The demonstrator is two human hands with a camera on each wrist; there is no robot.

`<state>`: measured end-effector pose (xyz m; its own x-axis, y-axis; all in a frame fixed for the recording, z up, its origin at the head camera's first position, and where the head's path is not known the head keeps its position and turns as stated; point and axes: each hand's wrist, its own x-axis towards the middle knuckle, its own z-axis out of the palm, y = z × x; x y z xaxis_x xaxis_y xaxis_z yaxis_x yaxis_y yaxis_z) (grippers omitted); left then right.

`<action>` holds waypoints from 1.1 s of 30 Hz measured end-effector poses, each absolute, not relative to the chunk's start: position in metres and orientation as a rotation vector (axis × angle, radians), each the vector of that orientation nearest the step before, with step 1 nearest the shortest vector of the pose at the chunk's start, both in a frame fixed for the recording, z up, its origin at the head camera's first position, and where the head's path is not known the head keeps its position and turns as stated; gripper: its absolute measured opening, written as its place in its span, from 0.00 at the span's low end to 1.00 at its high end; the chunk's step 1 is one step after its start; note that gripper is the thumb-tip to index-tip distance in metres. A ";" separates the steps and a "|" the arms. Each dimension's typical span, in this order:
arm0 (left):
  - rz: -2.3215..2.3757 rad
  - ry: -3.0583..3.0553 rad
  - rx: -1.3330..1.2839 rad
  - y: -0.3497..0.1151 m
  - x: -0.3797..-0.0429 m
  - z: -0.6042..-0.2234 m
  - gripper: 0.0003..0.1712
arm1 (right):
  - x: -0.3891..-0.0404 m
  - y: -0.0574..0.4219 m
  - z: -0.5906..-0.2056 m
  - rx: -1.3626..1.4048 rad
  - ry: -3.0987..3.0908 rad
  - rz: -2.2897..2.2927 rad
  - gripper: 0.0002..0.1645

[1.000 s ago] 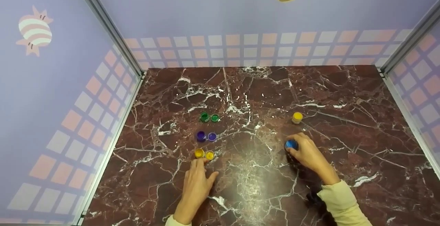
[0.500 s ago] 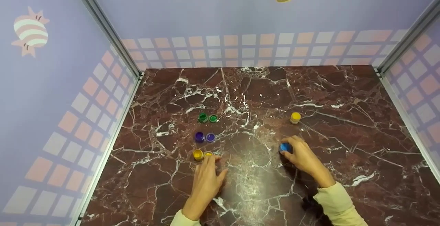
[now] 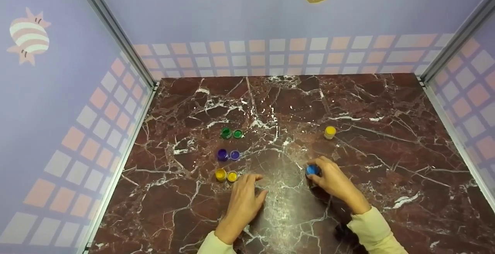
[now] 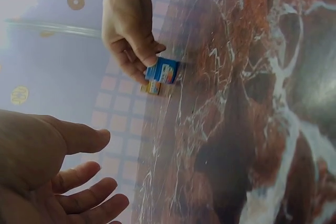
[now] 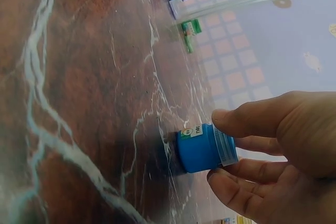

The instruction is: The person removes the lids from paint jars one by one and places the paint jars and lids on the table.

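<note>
My right hand (image 3: 336, 180) pinches a small blue paint jar (image 3: 312, 169) by its clear lid (image 5: 226, 148), thumb on one side and fingers on the other. The jar is upright, at or just above the tabletop; I cannot tell if it touches. My left hand (image 3: 243, 198) hovers over the table with fingers loosely spread, holding nothing. Just beyond its fingertips lie an uncapped yellow paint jar (image 3: 221, 174) and its yellow lid (image 3: 232, 176). Farther back are an uncapped purple jar (image 3: 222, 154) with its lid (image 3: 234, 155), and an uncapped green jar (image 3: 226, 133) with its lid (image 3: 237, 134).
A capped yellow paint jar (image 3: 330, 132) stands behind the right hand. The dark red marbled tabletop (image 3: 386, 142) is bounded by printed lilac panels (image 3: 251, 18) at the back and both sides.
The right hand has brought the blue jar leftward and slightly nearer. The left hand has moved right, off the yellow lid, its fingers spreading. The view has shifted slightly.
</note>
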<state>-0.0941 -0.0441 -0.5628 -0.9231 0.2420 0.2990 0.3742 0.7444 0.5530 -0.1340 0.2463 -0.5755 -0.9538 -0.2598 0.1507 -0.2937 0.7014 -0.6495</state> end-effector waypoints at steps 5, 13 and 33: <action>-0.956 -2.709 -0.555 -0.036 -0.096 -0.564 0.22 | -0.131 0.244 -0.575 0.495 -2.846 1.123 0.20; -0.934 -2.720 -0.642 -0.021 -0.104 -0.563 0.22 | -0.127 0.238 -0.570 0.517 -2.868 1.130 0.21; -0.813 -2.837 -0.766 0.007 -0.115 -0.585 0.27 | -0.117 0.219 -0.567 0.633 -2.888 1.108 0.21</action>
<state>-0.1151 0.0070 -0.5848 -0.8699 0.4416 0.2197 0.4909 0.7322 0.4721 -0.1167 0.2186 -0.5669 -0.9194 -0.3725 0.1262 -0.3613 0.6734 -0.6449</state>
